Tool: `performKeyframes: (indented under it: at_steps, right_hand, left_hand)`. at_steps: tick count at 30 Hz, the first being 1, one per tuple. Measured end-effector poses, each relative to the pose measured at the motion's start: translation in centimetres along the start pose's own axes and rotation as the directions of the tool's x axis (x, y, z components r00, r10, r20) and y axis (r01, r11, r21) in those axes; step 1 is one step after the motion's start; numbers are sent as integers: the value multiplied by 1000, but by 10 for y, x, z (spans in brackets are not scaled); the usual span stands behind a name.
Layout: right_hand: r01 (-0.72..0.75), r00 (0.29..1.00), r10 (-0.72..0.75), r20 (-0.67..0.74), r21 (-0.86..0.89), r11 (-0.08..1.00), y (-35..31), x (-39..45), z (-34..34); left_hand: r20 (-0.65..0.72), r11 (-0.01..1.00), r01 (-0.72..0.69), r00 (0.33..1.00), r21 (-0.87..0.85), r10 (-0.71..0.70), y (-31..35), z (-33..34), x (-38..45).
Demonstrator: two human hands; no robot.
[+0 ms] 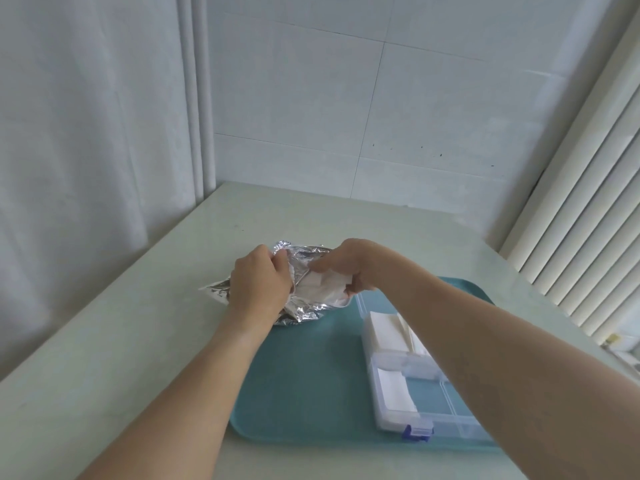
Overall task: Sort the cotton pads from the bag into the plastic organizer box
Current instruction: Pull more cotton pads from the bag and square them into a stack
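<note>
A: Silver crinkled foil bag (304, 308) lies at the far-left edge of the teal plastic tray (304, 375), partly on the pale table (121, 341). Left hand (258, 280) fingers curled, gripping the bag's mouth.

B: Right hand (349, 268)?

A: Fingers reach into the bag, pinching white cotton pads (322, 284). More pads sit in the clear plastic organizer box (408, 375), on the tray to the right.

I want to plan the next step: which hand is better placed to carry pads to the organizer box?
Probably the right hand: it already reaches into the foil bag onto the cotton pads, and the organizer box lies on its side. The left hand grips the bag.
</note>
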State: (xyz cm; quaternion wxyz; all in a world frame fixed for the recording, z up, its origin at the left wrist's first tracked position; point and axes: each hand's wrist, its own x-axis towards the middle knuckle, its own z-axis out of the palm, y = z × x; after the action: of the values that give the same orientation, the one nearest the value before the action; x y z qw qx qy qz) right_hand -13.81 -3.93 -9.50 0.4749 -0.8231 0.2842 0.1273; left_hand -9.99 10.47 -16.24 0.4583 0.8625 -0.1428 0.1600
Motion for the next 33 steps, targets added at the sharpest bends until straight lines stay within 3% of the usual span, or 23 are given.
performKeyframes:
  at_steps: [2, 4, 7, 12, 17, 20, 24, 27, 30, 33]
  right_hand:
    - [7, 996, -26, -82, -227, 974, -1, 2, 3]
    - [54, 949, -174, -262, -410, 911, 1, 8, 2]
    - [102, 871, -307, -384, -469, 877, 3, 9, 1]
    - [136, 807, -407, -428, -536, 833, 3, 0, -4]
    - [115, 852, -347, -392, -507, 854, 7, -6, -15]
    - [114, 831, -392, -394, -569, 815, 12, -10, -16]
    - [73, 904, -334, -267, -672, 737, 16, -18, -11]
    - [44, 915, -312, -255, -707, 706, 17, -19, -12]
    - [100, 862, -389, -324, -644, 758, 18, -16, -14]
    - [152, 798, -484, -360, -656, 739, 15, -18, -12]
  left_hand:
    - [-10, 1000, 2, 1000, 1, -2, 0, 0, 0]
    - [-18, 1000, 11, 1000, 0, -11, 0, 0, -1]
    - [-30, 1000, 13, 999, -9, -14, 2, -1, -1]
    - [-36, 1000, 13, 999, -4, -13, 3, -1, -2]
    - [-36, 1000, 18, 999, -7, -18, 5, -4, -3]
    - [-24, 1000, 17, 1000, -6, -17, 5, -3, -3]
    - [-20, 1000, 15, 1000, -5, -15, 6, -4, -4]
    - [-19, 1000, 9, 1000, -5, -10, 7, -4, -5]
    - [-11, 1000, 9, 1000, -5, -9, 7, -4, -4]
    - [-5, 1000, 7, 1000, -2, -7, 6, -3, -3]
